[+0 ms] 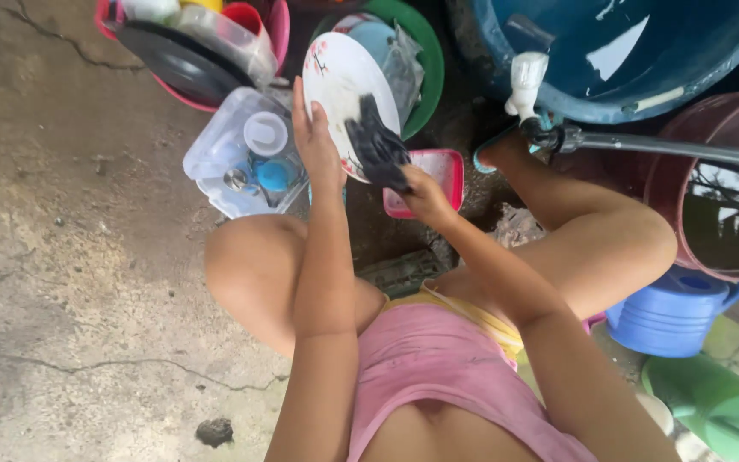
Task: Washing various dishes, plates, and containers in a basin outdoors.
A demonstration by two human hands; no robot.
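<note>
My left hand (316, 141) holds a white plate (335, 77) with a small floral print upright by its left edge. My right hand (425, 195) grips a dark scrubbing cloth (375, 145) and presses it against the plate's face. Just below the plate sits a small pink rectangular tub (446, 171). My knees are bent to either side of my arms as I squat over the concrete floor.
A clear plastic box (233, 145) with lids and small items lies left of the plate. Behind are a pink basin (277, 26) of dishes, a green basin (425, 51) and a blue tub (626, 60) with a white tap (525, 81). A maroon bucket (720, 197) and blue pail (669, 316) stand right.
</note>
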